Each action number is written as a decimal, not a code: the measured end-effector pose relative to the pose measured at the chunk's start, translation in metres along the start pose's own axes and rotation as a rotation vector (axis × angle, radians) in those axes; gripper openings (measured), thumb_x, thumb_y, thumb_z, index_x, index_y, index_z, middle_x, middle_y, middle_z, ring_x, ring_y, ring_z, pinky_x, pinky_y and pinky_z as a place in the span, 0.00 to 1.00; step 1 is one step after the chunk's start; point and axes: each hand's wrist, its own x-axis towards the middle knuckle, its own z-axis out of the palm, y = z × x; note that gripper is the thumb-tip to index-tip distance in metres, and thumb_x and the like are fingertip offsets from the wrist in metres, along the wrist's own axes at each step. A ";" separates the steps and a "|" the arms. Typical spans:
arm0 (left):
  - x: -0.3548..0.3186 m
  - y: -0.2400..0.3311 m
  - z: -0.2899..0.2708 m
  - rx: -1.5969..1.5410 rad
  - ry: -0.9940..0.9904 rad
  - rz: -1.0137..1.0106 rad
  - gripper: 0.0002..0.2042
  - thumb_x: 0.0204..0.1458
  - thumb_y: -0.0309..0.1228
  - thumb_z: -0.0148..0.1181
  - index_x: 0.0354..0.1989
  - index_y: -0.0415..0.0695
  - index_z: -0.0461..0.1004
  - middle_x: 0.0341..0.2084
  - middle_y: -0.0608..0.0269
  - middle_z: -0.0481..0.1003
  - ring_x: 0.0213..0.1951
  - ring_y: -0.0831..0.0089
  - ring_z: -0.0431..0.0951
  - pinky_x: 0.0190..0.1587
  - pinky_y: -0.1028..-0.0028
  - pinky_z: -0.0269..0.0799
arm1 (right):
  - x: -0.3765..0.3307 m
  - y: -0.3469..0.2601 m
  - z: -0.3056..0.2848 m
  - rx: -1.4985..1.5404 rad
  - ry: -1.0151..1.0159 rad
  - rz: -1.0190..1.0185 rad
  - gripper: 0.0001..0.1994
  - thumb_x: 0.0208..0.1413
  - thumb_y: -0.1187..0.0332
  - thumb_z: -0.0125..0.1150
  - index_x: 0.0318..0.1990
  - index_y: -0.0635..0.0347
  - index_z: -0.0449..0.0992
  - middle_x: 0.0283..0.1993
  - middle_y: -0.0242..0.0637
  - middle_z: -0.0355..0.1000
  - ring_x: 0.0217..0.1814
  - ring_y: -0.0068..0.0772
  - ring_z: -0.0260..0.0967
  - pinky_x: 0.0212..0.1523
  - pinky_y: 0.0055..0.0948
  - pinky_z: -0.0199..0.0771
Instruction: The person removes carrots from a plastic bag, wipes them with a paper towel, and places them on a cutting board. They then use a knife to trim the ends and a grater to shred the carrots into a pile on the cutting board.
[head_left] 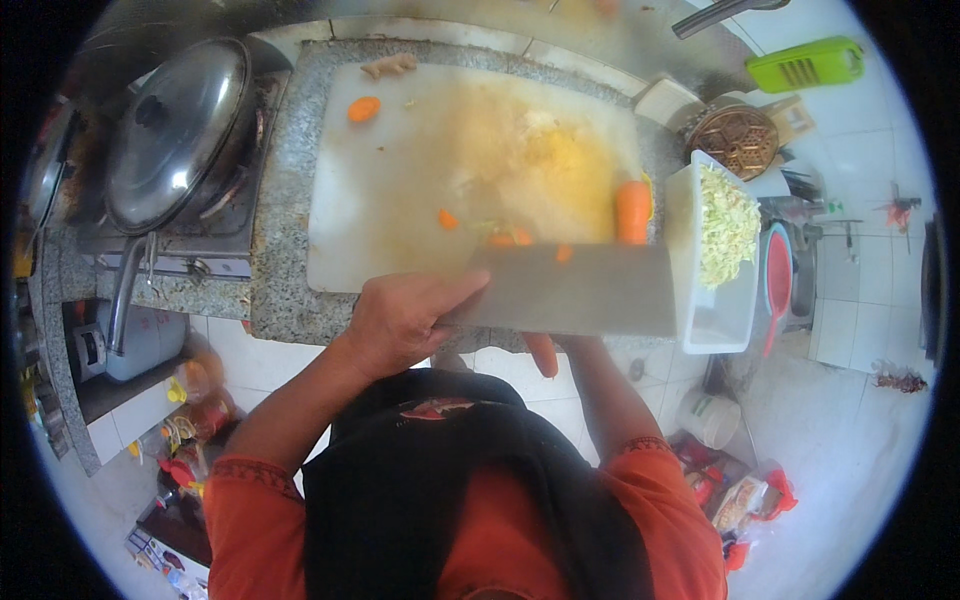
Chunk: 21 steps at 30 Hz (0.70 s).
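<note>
My left hand (400, 312) is closed around the hidden handle of a wide cleaver (575, 290), its thumb lying along the blade. The blade stretches rightward over the near edge of the white cutting board (385, 215). Behind it my right hand is mostly hidden; only the forearm (600, 385) shows. An orange tapered tip (541, 355) pokes out below the blade, a carrot end or a finger, I cannot tell which. A thick carrot piece (632, 210) rests at the board's right side. Small carrot bits (447, 218) lie near the blade, and a carrot slice (364, 109) lies far left.
Ginger (388, 66) sits at the board's far edge. To the right stands a white tub (720, 325) with shredded pale green vegetable (728, 225). A lidded pan (180, 135) occupies the stove on the left, its handle pointing toward me. A green plastic grater-like tool (805, 65) is far right.
</note>
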 end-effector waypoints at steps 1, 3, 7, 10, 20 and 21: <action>0.001 -0.001 0.000 -0.008 -0.003 0.006 0.33 0.32 0.21 0.67 0.54 0.51 0.71 0.24 0.59 0.74 0.25 0.61 0.76 0.27 0.66 0.71 | 0.000 -0.001 -0.001 -0.006 -0.001 -0.002 0.24 0.46 0.70 0.65 0.53 0.62 0.69 0.49 0.40 0.72 0.49 0.33 0.70 0.49 0.33 0.71; 0.002 -0.002 0.000 -0.014 -0.022 -0.014 0.29 0.35 0.23 0.66 0.52 0.50 0.72 0.27 0.59 0.75 0.28 0.61 0.77 0.29 0.67 0.72 | 0.001 -0.002 0.000 -0.019 -0.003 -0.009 0.24 0.46 0.70 0.65 0.53 0.62 0.69 0.49 0.40 0.72 0.48 0.33 0.70 0.49 0.32 0.71; 0.002 -0.005 -0.004 -0.083 -0.083 -0.087 0.22 0.42 0.26 0.66 0.49 0.50 0.74 0.34 0.59 0.78 0.35 0.60 0.79 0.35 0.67 0.75 | 0.001 -0.006 0.000 -0.052 -0.012 -0.014 0.25 0.46 0.70 0.66 0.53 0.62 0.69 0.49 0.40 0.72 0.48 0.33 0.71 0.49 0.32 0.72; 0.000 -0.014 -0.006 -0.119 -0.111 -0.104 0.24 0.41 0.25 0.66 0.51 0.51 0.73 0.37 0.57 0.78 0.37 0.60 0.79 0.37 0.68 0.75 | 0.001 -0.011 -0.001 -0.100 -0.010 -0.016 0.25 0.45 0.70 0.67 0.53 0.62 0.70 0.49 0.40 0.72 0.48 0.33 0.71 0.49 0.32 0.72; -0.015 -0.052 -0.008 -0.017 -0.113 -0.483 0.24 0.45 0.22 0.64 0.54 0.47 0.72 0.36 0.55 0.79 0.38 0.70 0.81 0.41 0.74 0.75 | -0.003 -0.035 -0.001 -0.338 0.067 -0.048 0.31 0.43 0.64 0.72 0.56 0.59 0.67 0.50 0.40 0.71 0.50 0.32 0.70 0.52 0.32 0.70; -0.015 -0.052 -0.009 -0.102 -0.097 -0.533 0.23 0.46 0.22 0.63 0.54 0.46 0.72 0.32 0.58 0.78 0.34 0.73 0.79 0.38 0.76 0.74 | 0.001 -0.031 -0.004 -0.317 0.090 -0.038 0.34 0.42 0.61 0.74 0.58 0.58 0.65 0.50 0.40 0.70 0.51 0.32 0.69 0.53 0.32 0.69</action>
